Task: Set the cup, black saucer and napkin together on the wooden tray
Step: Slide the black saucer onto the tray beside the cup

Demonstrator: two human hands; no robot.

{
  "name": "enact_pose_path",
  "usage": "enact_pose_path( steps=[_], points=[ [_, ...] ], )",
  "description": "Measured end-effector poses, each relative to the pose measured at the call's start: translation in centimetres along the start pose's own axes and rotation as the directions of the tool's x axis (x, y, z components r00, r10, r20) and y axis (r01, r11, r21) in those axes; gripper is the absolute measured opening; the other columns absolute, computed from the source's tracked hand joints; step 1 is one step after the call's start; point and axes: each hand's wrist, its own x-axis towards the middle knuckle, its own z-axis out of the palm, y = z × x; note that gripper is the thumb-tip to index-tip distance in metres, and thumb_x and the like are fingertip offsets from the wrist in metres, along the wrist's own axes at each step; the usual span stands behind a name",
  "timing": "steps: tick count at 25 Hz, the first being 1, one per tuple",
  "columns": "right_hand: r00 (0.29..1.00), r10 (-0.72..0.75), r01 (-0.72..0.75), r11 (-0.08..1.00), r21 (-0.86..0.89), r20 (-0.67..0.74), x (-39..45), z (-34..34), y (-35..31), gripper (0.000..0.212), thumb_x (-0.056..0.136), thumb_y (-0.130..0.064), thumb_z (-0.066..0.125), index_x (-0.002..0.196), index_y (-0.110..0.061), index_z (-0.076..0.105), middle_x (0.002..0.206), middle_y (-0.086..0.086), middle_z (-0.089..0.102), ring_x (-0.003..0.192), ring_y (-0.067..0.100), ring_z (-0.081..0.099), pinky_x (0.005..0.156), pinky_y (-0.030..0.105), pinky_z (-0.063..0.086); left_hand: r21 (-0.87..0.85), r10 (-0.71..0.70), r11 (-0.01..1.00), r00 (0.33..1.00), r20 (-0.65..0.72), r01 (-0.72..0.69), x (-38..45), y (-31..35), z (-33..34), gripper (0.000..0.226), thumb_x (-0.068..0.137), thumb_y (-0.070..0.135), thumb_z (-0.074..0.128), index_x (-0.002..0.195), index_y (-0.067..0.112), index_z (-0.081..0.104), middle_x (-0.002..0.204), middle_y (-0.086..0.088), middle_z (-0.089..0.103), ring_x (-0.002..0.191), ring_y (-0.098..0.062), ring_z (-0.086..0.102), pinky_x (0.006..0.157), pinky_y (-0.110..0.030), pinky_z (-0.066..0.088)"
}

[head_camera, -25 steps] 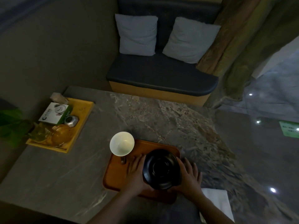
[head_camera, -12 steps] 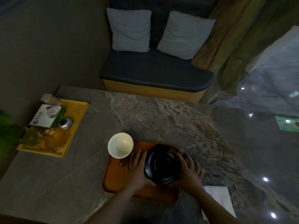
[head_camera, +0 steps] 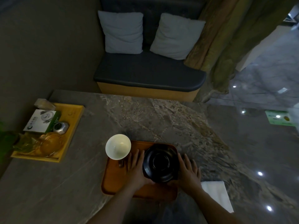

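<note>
A wooden tray (head_camera: pixel 116 183) lies on the marble table near me. The black saucer (head_camera: pixel 161 163) is over the tray's right half, held from both sides. My left hand (head_camera: pixel 136 168) grips its left edge and my right hand (head_camera: pixel 188 171) its right edge. A white cup (head_camera: pixel 118 146) stands at the tray's far left corner. A white napkin (head_camera: pixel 216 194) lies flat on the table to the right of the tray, beside my right forearm.
A yellow tray (head_camera: pixel 71 126) at the table's left holds a box, a small metal object and glassware. A green plant (head_camera: pixel 6 141) sits at the far left. A cushioned bench (head_camera: pixel 148 75) with two pillows stands beyond the table.
The hands and saucer have stayed nearly in place on the tray; the camera view has shifted a little.
</note>
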Motion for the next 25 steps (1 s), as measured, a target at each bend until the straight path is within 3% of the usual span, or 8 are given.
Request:
enact_pose_path(
  steps=[4,10,15,19,21,25],
  points=[
    [0.999,0.05,-0.051,0.996,-0.068,-0.009,-1.8,1.0,0.4,0.109,0.072,-0.075,0.058,0.15,-0.039,-0.009,0.163,0.0,-0.009,0.148,0.033,-0.009,0.117,0.054,0.007,0.004,-0.029,1.0,0.999,-0.017,0.029,-1.6,-0.2,0.5,0.132,0.064,0.047,0.085,0.154,0.028,-0.01,0.163,0.005,-0.021,0.149,-0.024,-0.021,0.122,-0.048,0.001],
    [0.998,-0.066,0.067,0.958,-0.278,0.014,-4.5,1.7,0.8,0.084,0.087,-0.067,0.044,0.152,-0.032,0.006,0.163,0.002,0.006,0.148,0.033,-0.001,0.117,0.049,0.013,0.038,-0.132,0.991,0.99,0.054,0.13,-5.0,0.1,1.6,0.099,0.083,0.055,0.066,0.156,0.032,0.002,0.163,0.009,-0.021,0.151,-0.028,-0.013,0.123,-0.051,0.01],
    [0.973,-0.23,0.229,0.921,-0.317,0.033,-5.2,-1.1,1.9,0.052,0.09,-0.059,0.04,0.136,-0.034,0.044,0.148,0.001,0.042,0.139,0.027,0.026,0.111,0.047,0.024,0.185,-0.096,0.979,0.995,0.035,0.088,-7.7,1.6,2.0,0.062,0.091,0.056,0.05,0.147,0.034,0.034,0.162,0.006,0.015,0.148,-0.022,0.017,0.12,-0.046,0.017],
    [0.954,-0.297,0.291,0.874,-0.389,0.046,-6.3,-3.1,5.3,0.043,0.095,-0.047,0.04,0.133,-0.028,0.05,0.143,0.003,0.049,0.133,0.026,0.039,0.109,0.044,0.03,0.217,-0.037,0.976,0.986,0.16,0.002,-8.6,4.2,1.9,0.049,0.092,0.053,0.05,0.136,0.033,0.047,0.141,0.006,0.046,0.128,-0.015,0.048,0.107,-0.037,0.036],
    [0.957,-0.286,0.281,0.872,-0.4,0.05,-6.7,-4.5,7.7,0.039,0.096,-0.041,0.044,0.129,-0.025,0.054,0.142,0.003,0.05,0.131,0.023,0.041,0.109,0.042,0.031,0.252,0.008,0.965,0.965,0.261,-0.077,-8.5,5.7,1.9,0.049,0.091,0.052,0.054,0.135,0.029,0.05,0.135,0.003,0.05,0.122,-0.017,0.052,0.099,-0.033,0.042],
    [0.968,-0.243,0.25,0.888,-0.386,0.069,-7.6,-7.0,12.2,0.042,0.095,-0.039,0.051,0.136,-0.03,0.047,0.146,0.0,0.045,0.134,0.021,0.039,0.111,0.042,0.031,0.311,0.055,0.931,0.917,0.395,-0.19,-7.9,9.6,2.3,0.052,0.089,0.05,0.061,0.131,0.021,0.055,0.131,-0.006,0.056,0.119,-0.022,0.055,0.097,-0.037,0.046]
  ],
)
